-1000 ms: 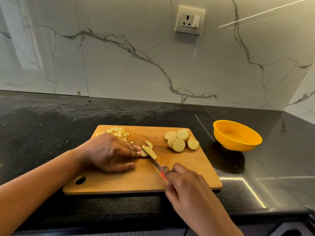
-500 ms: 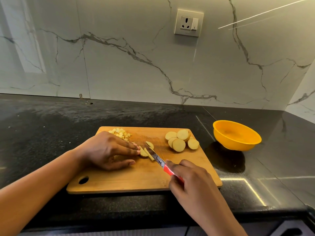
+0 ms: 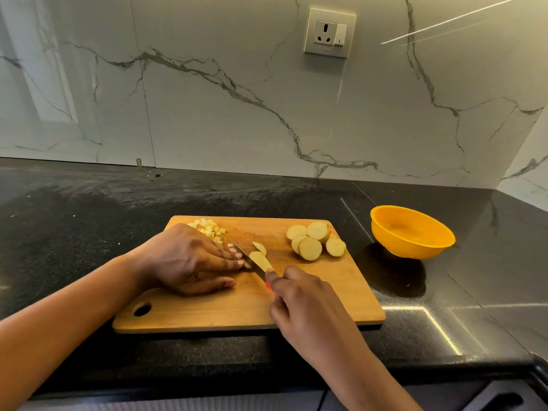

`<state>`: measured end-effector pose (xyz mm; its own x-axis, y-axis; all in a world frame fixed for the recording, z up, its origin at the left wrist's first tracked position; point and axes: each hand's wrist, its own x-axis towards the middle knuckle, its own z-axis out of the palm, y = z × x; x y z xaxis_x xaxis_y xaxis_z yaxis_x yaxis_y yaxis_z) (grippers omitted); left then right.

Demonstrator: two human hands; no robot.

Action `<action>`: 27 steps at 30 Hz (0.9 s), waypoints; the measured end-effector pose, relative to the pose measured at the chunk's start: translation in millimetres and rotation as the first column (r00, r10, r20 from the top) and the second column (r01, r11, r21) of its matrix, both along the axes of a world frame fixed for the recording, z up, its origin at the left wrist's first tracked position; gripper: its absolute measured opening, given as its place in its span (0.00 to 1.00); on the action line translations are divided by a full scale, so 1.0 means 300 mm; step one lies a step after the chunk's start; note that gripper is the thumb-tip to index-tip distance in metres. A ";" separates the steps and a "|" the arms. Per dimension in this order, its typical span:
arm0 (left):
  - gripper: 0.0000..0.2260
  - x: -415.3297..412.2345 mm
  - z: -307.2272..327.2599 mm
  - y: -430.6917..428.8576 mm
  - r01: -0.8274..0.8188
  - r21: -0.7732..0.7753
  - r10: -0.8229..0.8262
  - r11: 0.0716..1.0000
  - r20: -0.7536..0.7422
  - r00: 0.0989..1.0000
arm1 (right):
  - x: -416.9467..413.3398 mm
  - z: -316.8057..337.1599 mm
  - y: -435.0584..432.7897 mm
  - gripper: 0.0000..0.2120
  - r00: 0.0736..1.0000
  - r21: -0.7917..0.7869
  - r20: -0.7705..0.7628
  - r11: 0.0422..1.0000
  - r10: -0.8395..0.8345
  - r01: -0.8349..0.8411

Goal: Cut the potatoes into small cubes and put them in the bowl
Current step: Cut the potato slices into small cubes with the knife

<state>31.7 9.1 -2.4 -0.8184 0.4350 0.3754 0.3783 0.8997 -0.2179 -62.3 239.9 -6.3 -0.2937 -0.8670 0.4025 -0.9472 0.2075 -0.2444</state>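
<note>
My right hand (image 3: 308, 304) has its fingers curled round one knife (image 3: 255, 269). My left hand (image 3: 189, 259) presses straight, closed fingers beside the blade on the cutting board (image 3: 326, 301). Two potato strips (image 3: 261, 260) lie there. Beyond are five potato rounds (image 3: 314, 240), one cube heap (image 3: 210, 228), and one bowl (image 3: 412, 232) on the counter (image 3: 89, 221).

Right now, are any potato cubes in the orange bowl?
No, the orange bowl shows only its bare inside, while the potato cubes lie in a pile on the cutting board's far left corner.
</note>
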 end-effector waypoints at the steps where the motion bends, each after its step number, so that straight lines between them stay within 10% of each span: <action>1: 0.14 -0.001 0.001 0.001 0.000 -0.003 0.000 1.000 0.000 1.000 | 0.001 0.003 -0.010 0.22 1.000 0.013 -0.013 1.000 0.001 -0.001; 20: 0.13 -0.008 -0.017 -0.008 -0.029 0.371 0.032 0.928 -0.003 0.999 | 0.012 0.112 0.226 0.22 0.996 0.123 0.036 0.989 -0.082 0.077; 27: 0.29 -0.038 0.021 0.058 -0.304 0.518 0.306 0.800 0.084 0.948 | -0.159 0.115 0.038 0.19 0.968 -0.313 0.095 0.916 -0.234 0.252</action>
